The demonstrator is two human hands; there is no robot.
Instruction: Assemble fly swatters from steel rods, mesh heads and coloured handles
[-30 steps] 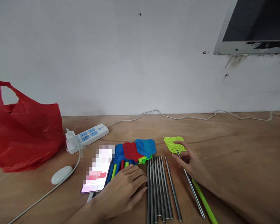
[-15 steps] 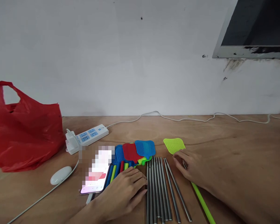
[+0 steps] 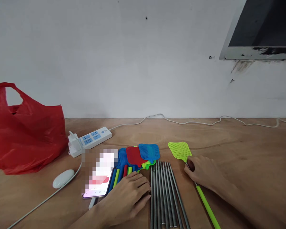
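Note:
A yellow-green fly swatter (image 3: 180, 150) lies on the right, its thin metal shaft running down to a green handle (image 3: 207, 206). My right hand (image 3: 202, 171) is at that shaft just below the mesh head, thumb and fingers curled around it. My left hand (image 3: 133, 194) rests with loosely bent fingers and the thumb apart, holding nothing; its fingertips are beside several steel rods (image 3: 165, 197) lying side by side. Behind my left hand lie more swatters, with a red head (image 3: 133, 156) and a blue head (image 3: 149, 152); their coloured handles (image 3: 116, 178) are partly covered by my hand.
A lit phone (image 3: 98, 175) lies on the handles at the left. Beyond it sit a white power strip (image 3: 95, 137), a white oval device (image 3: 63, 178) and a red plastic bag (image 3: 28, 133). A white cable (image 3: 159, 114) runs along the wall across the wooden table.
The rightmost steel rods have shifted left, closer to the others. My right hand has moved slightly right and down, uncovering the yellow-green swatter head. My left hand has stayed in place.

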